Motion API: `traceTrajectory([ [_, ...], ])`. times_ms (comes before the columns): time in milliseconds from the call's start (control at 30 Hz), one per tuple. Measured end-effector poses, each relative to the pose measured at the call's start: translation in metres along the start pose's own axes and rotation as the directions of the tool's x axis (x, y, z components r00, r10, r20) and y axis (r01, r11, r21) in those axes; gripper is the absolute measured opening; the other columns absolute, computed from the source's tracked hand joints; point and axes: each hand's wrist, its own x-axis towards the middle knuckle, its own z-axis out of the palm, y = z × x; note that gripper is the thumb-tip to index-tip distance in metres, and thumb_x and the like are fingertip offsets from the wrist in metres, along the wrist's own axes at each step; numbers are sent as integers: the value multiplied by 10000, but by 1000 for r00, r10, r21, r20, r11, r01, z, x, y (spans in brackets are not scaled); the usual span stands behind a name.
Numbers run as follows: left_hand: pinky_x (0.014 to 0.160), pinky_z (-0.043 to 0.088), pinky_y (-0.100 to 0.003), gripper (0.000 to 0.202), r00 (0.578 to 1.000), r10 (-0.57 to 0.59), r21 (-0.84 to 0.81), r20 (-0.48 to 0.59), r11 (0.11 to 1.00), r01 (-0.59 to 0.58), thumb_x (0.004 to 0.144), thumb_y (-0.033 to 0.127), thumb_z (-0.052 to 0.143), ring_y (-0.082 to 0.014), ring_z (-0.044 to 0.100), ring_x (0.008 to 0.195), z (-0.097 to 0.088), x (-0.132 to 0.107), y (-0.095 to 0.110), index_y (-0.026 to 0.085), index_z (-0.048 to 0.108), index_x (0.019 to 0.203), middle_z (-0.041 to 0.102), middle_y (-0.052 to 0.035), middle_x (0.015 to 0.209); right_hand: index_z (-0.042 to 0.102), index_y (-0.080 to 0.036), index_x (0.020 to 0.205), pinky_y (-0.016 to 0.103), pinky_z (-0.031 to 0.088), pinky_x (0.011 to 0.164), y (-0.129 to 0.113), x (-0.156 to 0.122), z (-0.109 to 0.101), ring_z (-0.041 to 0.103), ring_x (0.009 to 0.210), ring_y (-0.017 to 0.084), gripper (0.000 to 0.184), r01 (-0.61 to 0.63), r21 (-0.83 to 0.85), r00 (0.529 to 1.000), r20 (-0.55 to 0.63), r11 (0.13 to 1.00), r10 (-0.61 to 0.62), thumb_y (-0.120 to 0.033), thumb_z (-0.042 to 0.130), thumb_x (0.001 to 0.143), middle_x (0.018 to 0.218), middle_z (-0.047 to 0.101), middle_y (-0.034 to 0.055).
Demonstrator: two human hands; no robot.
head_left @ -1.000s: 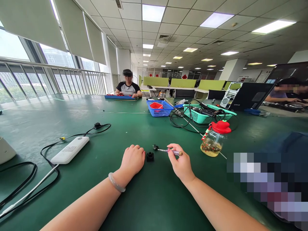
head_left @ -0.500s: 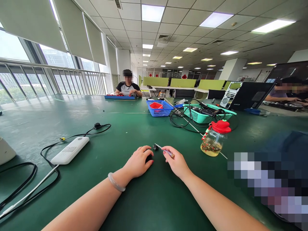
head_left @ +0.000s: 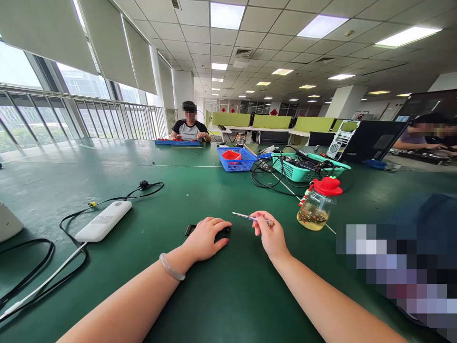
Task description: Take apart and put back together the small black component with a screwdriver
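Observation:
My left hand (head_left: 206,239) rests low over the green table, its fingers curled round a small black object (head_left: 190,230). One flat end of that object pokes out on the hand's left side, and a dark part shows between thumb and fingertips; the palm hides the rest, so I cannot tell its kind. A slim screwdriver (head_left: 245,216) with a see-through handle is pinched in my right hand (head_left: 270,233). Its metal shaft points left, and the tip is just off my left fingertips, touching nothing.
Left lie a white power bank (head_left: 104,222) and black cables (head_left: 73,221). A red-lidded bottle (head_left: 313,214) stands to the right. Farther back are a blue basket (head_left: 235,165) and a green basket (head_left: 291,174) of cables. A person (head_left: 190,127) sits across the table.
My right hand has drawn right with the screwdriver, whose tip has left the black object. The black object has turned or shifted within my left hand, its flat end now showing on the left.

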Motion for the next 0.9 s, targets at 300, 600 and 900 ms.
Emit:
traceTrajectory([
  [300,928,461,-392,185,994,-94,33,-56,995,96,869,319,544,-226,559,1016,-1,3,-1,265,629,1024,684,-20,1037,651,-182,857,234,385,446,10,7,1,460,474,106,390,1,-58,1000,19,998,0,-545,508,855,659,565,3],
  [600,989,428,-411,312,919,-353,99,-177,922,373,906,331,468,-253,560,1075,-6,-14,1,231,628,1155,664,-75,1125,657,-173,860,226,361,433,12,8,-3,445,457,102,441,6,-95,1000,-5,995,-7,-586,504,843,651,570,2],
  [900,979,433,-413,365,844,-496,205,-207,821,533,879,360,430,-256,573,1067,-51,-126,-28,255,623,1171,660,-67,1161,663,-179,857,222,361,424,7,1,-2,449,465,108,442,99,-140,993,79,985,-88,-588,496,847,650,573,8],
])
